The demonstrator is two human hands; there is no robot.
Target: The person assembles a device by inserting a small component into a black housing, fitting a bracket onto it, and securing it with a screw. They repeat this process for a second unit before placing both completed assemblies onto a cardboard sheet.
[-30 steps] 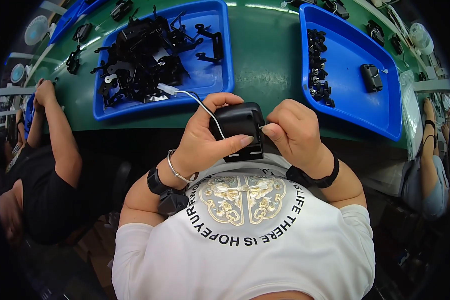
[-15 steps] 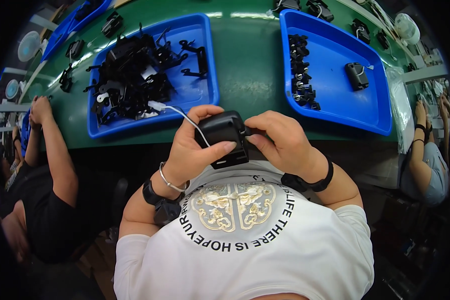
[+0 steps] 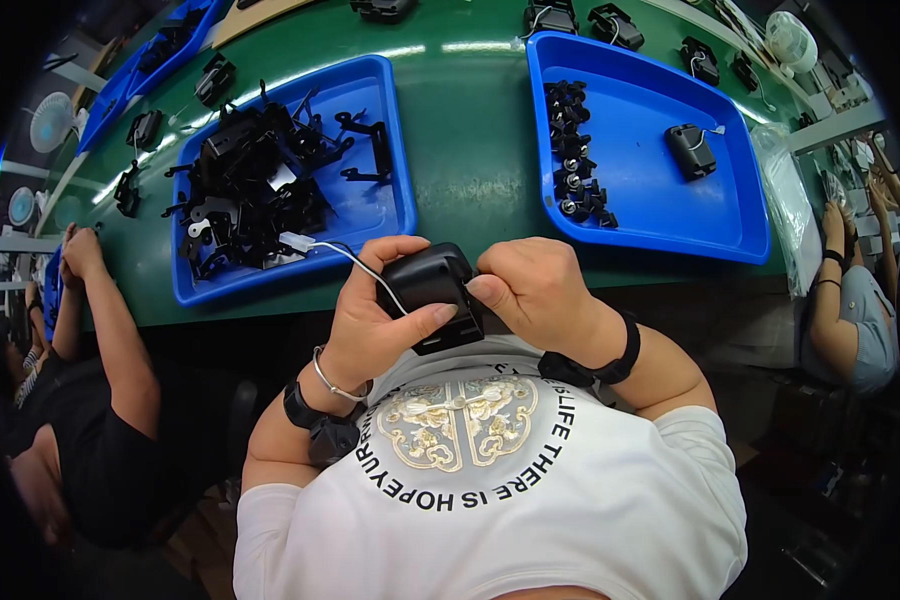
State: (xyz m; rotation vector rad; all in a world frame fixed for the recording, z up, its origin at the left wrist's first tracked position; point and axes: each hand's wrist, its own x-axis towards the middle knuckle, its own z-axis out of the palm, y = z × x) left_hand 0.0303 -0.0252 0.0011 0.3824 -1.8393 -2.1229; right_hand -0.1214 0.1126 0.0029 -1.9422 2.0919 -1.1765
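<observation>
A black plastic housing [image 3: 425,282] with a slotted bracket [image 3: 450,334] along its lower side is held in front of my chest. My left hand [image 3: 375,310] is closed around its left end, thumb across the front. A white cable [image 3: 362,264] runs from it over my left fingers to a clear-white connector [image 3: 296,242]. My right hand [image 3: 530,290] pinches at the housing's right end, thumb and curled forefinger together. A small black knob-like piece sits there, now mostly covered by the fingers.
On the green table [image 3: 460,150], a left blue tray [image 3: 406,190] holds a heap of black brackets. The right blue tray [image 3: 660,248] holds a row of black knobs [image 3: 573,160] and another black housing [image 3: 690,150]. More housings lie farther back. Co-workers sit at both sides; one arm [image 3: 110,300] is at left.
The view has shifted a little, so trays and hands appear displaced. My right fingers have turned and curled more tightly at the housing's end. My left hand keeps its hold.
</observation>
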